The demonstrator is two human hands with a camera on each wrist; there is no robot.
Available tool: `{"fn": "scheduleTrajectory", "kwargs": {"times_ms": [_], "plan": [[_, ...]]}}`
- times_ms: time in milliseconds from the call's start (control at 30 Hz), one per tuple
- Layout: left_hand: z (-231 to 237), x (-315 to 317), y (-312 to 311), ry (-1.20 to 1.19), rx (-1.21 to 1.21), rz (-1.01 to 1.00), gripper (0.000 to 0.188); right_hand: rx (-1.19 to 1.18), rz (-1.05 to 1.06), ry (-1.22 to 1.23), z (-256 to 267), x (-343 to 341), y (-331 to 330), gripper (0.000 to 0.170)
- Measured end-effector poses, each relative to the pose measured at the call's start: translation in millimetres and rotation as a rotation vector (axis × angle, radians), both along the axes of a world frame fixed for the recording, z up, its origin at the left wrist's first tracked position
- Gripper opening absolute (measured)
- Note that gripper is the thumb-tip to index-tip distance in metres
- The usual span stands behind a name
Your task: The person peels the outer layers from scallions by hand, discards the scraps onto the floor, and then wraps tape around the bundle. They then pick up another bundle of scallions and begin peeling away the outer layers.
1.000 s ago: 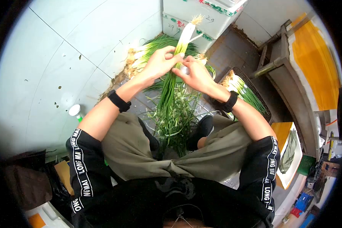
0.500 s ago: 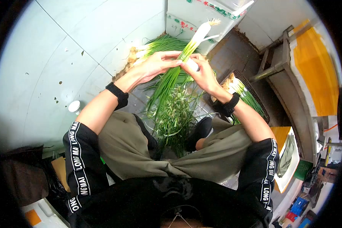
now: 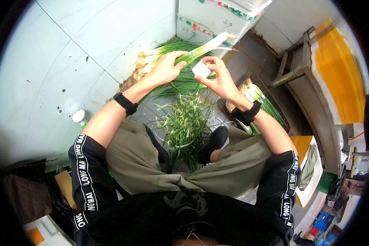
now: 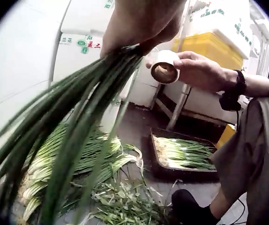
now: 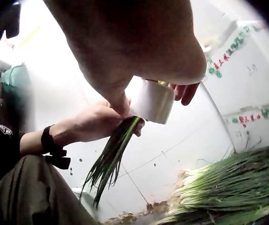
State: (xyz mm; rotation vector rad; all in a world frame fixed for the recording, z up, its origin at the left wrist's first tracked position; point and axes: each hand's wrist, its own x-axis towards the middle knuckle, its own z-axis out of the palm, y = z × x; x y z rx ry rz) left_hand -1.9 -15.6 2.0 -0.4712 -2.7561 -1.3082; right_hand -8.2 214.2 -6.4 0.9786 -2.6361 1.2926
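Observation:
My left hand (image 3: 167,69) grips a bunch of spring onions (image 3: 211,44), the white root end pointing up and away to the right. In the left wrist view its long green leaves (image 4: 78,108) hang below the fist. Beside the bunch, my right hand (image 3: 222,80) holds a roll of white tape (image 3: 201,69) between thumb and fingers. The roll's hollow core faces the left wrist camera. From the right wrist, the tape roll (image 5: 153,101) appears close to the left hand and partly hides the bunch.
A heap of spring onions (image 3: 153,55) lies by the wall. Between the feet is a pile of leafy trimmings (image 3: 186,123). More spring onions fill a dark tray (image 4: 186,176) on the right. White foam boxes (image 3: 217,26) are stacked ahead, with a table (image 3: 299,74) at right.
The bunch has tilted further right and lower, its leaves swinging out of sight behind the left hand. The right hand with the tape roll has come away from the bunch, showing more of the roll.

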Motion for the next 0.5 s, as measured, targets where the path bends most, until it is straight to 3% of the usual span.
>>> {"fn": "scheduleTrajectory", "kwargs": {"times_ms": [67,200,233,267,333,400,500], "plan": [[-3.8,0.8,1.4,-0.046,-0.027,0.013,0.042,0.107,-0.024,0.288,8.0,3.7,-0.8,0.041],[-1.6,3.7,10.1,-0.235,-0.065,-0.062,0.042,0.022,0.015,0.25,18.4,10.2,-7.5,0.038],[0.5,8.6,13.3,-0.122,-0.116,-0.115,0.041,-0.075,-0.017,0.088,16.3,7.7,-10.1,0.043],[3.6,11.7,15.2,-0.122,-0.114,-0.116,0.041,-0.073,-0.018,0.088,16.2,6.7,-12.7,0.043],[18.5,17.1,18.3,-0.15,-0.12,-0.321,0.041,-0.394,-0.124,-0.34,16.5,4.1,-16.6,0.045],[2.8,15.6,19.5,-0.07,-0.094,-0.323,0.043,-0.358,-0.096,-0.269,10.9,-5.6,-12.8,0.049],[3.6,16.9,21.3,-0.182,-0.1,-0.172,0.052,-0.327,-0.109,-0.34,13.3,-8.7,-12.8,0.047]]}}
